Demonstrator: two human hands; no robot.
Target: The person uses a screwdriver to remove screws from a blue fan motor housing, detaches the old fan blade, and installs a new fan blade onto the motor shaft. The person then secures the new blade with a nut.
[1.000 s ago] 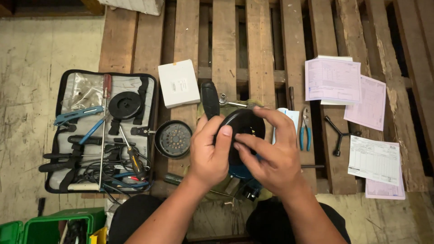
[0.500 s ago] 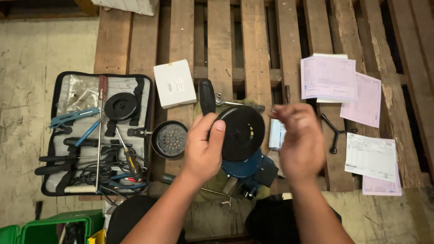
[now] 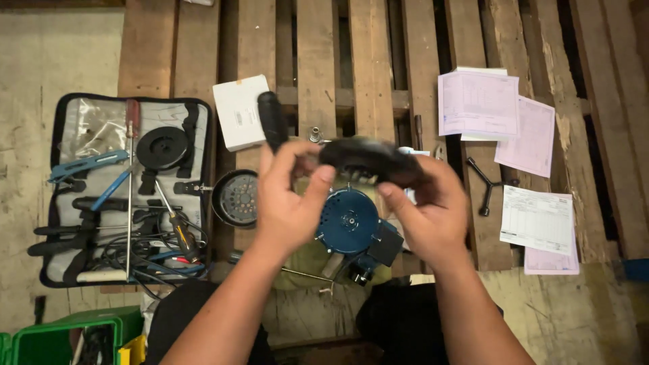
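Both hands, left (image 3: 287, 203) and right (image 3: 433, 213), gripped a blurry black cover (image 3: 368, 161), probably plastic, right above the blue motor (image 3: 348, 222) on the pallet (image 3: 318, 61).

a worn wooden pallet (image 3: 318, 61) of long vertical slats with dark gaps fills the middle and upper right of the frame. it lies on a stained, scuffed concrete floor (image 3: 47, 61), seen at the left and along the bottom right. green plastic bins (image 3: 64, 338) sit in the lower left corner. the light is even and dim.
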